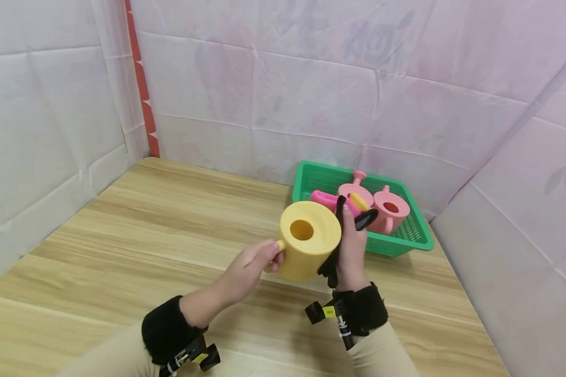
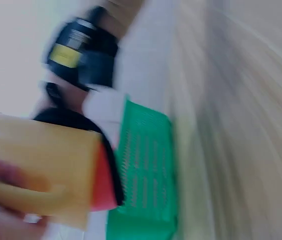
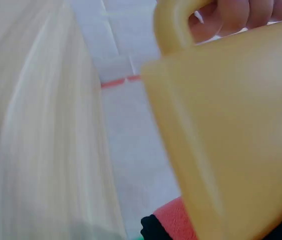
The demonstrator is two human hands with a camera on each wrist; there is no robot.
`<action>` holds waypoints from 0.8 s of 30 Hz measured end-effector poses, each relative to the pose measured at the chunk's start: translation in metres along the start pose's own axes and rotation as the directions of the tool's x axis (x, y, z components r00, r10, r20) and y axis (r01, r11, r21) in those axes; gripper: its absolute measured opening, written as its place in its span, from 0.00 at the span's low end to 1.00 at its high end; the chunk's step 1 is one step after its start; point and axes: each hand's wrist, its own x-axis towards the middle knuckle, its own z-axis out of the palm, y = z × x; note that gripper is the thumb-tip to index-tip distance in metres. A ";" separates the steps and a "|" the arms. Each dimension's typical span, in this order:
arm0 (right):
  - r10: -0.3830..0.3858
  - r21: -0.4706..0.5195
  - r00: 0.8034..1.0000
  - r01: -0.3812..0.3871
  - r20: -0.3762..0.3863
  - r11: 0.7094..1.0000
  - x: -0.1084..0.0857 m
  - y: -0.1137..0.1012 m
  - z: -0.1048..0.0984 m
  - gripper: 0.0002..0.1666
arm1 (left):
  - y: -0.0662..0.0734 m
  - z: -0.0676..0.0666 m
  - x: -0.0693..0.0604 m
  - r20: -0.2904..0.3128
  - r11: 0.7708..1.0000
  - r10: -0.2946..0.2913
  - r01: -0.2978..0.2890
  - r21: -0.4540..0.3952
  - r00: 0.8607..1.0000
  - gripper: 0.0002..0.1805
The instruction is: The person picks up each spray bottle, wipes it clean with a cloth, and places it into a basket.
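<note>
A yellow watering can (image 1: pixel 309 235) is held above the table. My left hand (image 1: pixel 250 267) grips its handle, and the fingers curl round that handle in the left wrist view. Against the can's far right side, my right hand (image 1: pixel 352 251) holds a pinkish-red fleece cloth with black edging (image 2: pixel 104 175). In the right wrist view a corner of the fleece cloth (image 3: pixel 176 219) shows below the can. Most of the right fingers are hidden in the head view.
Behind the right hand stands a green basket (image 1: pixel 417 225). Inside it are a pink watering can (image 1: pixel 391 209) and a second pink one (image 1: pixel 356 192). The wooden table (image 1: pixel 122 235) meets cloth-covered walls (image 1: pixel 264 89) at the back and both sides.
</note>
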 end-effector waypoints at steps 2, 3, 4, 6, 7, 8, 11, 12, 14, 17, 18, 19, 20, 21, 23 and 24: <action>-0.007 -0.015 1.000 0.007 0.018 1.000 0.001 -0.003 -0.004 0.31 | 0.007 0.001 0.002 0.050 0.999 -0.049 0.048 0.024 0.998 0.19; -0.003 -0.030 1.000 0.004 0.027 1.000 0.002 -0.004 -0.005 0.31 | 0.009 0.001 0.003 0.070 0.997 -0.071 0.069 0.029 0.995 0.19; 0.005 -0.043 0.999 -0.004 0.043 0.999 0.002 -0.005 -0.006 0.32 | 0.012 0.002 0.004 0.085 0.996 -0.086 0.083 0.033 0.993 0.19; 0.036 -0.084 0.997 -0.030 0.074 0.996 0.003 -0.007 -0.008 0.31 | 0.015 0.003 0.007 0.085 0.996 -0.089 0.086 0.035 0.992 0.18; 0.037 -0.101 0.995 -0.028 0.090 0.994 0.003 -0.006 -0.007 0.31 | 0.015 0.004 0.009 0.073 0.996 -0.084 0.082 0.035 0.994 0.18; 0.030 -0.111 0.994 -0.018 0.105 0.994 0.003 -0.005 -0.006 0.31 | 0.015 0.005 0.011 0.053 0.996 -0.082 0.080 0.036 0.995 0.18; -0.023 -0.134 0.995 0.036 0.097 0.990 -0.001 0.004 -0.001 0.33 | 0.013 0.009 0.022 -0.018 0.996 -0.083 0.084 0.028 0.996 0.18; -0.051 -0.161 0.996 0.064 0.079 0.985 -0.003 0.009 0.001 0.34 | 0.011 0.010 0.027 -0.038 0.996 -0.086 0.087 0.028 0.996 0.18; -0.123 -0.238 0.991 0.131 0.048 0.962 -0.009 0.018 0.004 0.32 | 0.008 0.012 0.038 -0.070 0.995 -0.101 0.102 0.008 0.992 0.19; -0.322 -0.322 0.941 0.337 0.100 0.885 -0.015 0.029 0.005 0.25 | 0.004 0.014 0.053 -0.074 0.992 -0.117 0.113 -0.055 0.990 0.20; -0.404 -0.325 0.905 0.426 0.134 0.844 -0.015 0.031 0.004 0.26 | 0.003 0.015 0.057 -0.068 0.990 -0.125 0.120 -0.076 0.990 0.20; -0.490 -0.319 0.853 0.521 0.177 0.792 -0.014 0.033 0.003 0.32 | 0.003 0.015 0.061 -0.059 0.986 -0.135 0.129 -0.108 0.989 0.20; -0.561 -0.323 0.801 0.598 0.209 0.734 -0.014 0.033 0.002 0.37 | 0.004 0.016 0.065 -0.050 0.978 -0.153 0.144 -0.148 0.987 0.20; -0.615 -0.343 0.752 0.657 0.237 0.671 -0.013 0.034 0.000 0.41 | 0.005 0.017 0.069 -0.040 0.968 -0.171 0.161 -0.192 0.984 0.20; -0.675 -0.435 0.688 0.711 0.266 0.553 -0.012 0.036 -0.004 0.44 | 0.007 0.019 0.078 -0.033 0.944 -0.208 0.192 -0.269 0.978 0.19; -0.681 -0.493 0.676 0.711 0.281 0.501 -0.012 0.036 -0.006 0.43 | 0.008 0.019 0.082 -0.036 0.934 -0.223 0.203 -0.294 0.974 0.19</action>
